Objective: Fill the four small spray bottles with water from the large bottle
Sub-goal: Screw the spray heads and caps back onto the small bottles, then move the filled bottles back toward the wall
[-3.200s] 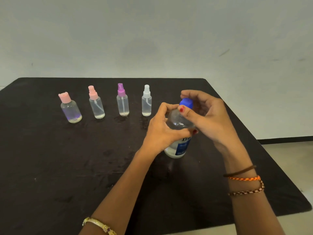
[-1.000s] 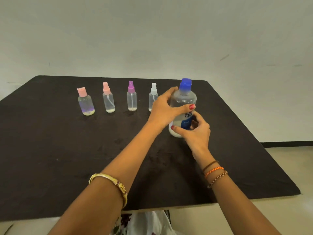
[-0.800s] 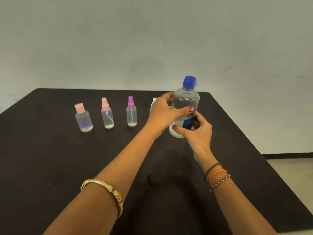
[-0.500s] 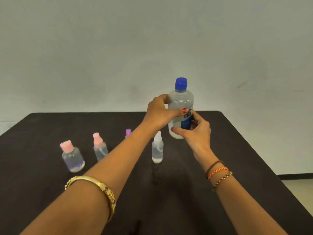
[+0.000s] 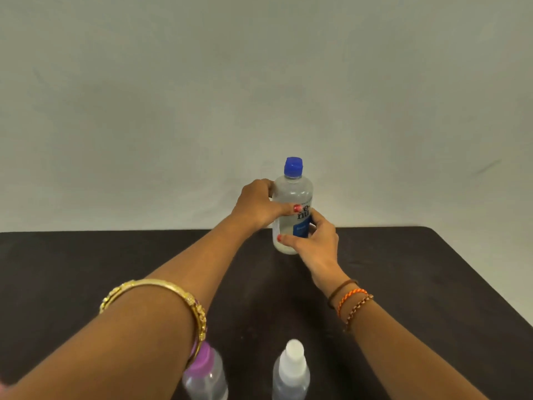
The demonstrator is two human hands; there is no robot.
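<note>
Head view. The large bottle [image 5: 292, 209] stands upright near the far edge of the dark desk [image 5: 418, 284], its blue cap [image 5: 293, 167] in place. The body is clear plastic with a white and blue label facing the camera.

The left hand [image 5: 258, 207] grips the upper body of the bottle from the left side, fingers curled behind it and the thumb lying across the front at label height. The right hand [image 5: 315, 241] holds the lower body from the right, thumb across the front near the base and fingers curled round the label side.

Two small spray bottles show at the bottom edge, well apart from the large bottle: one with a white top [image 5: 292, 370] and one with a purple top [image 5: 205, 373], partly behind the left forearm. A gold bangle [image 5: 161, 287] sits on the left forearm; cord bracelets [image 5: 350, 301] circle the right wrist. A plain pale wall [image 5: 259, 82] fills the background.
</note>
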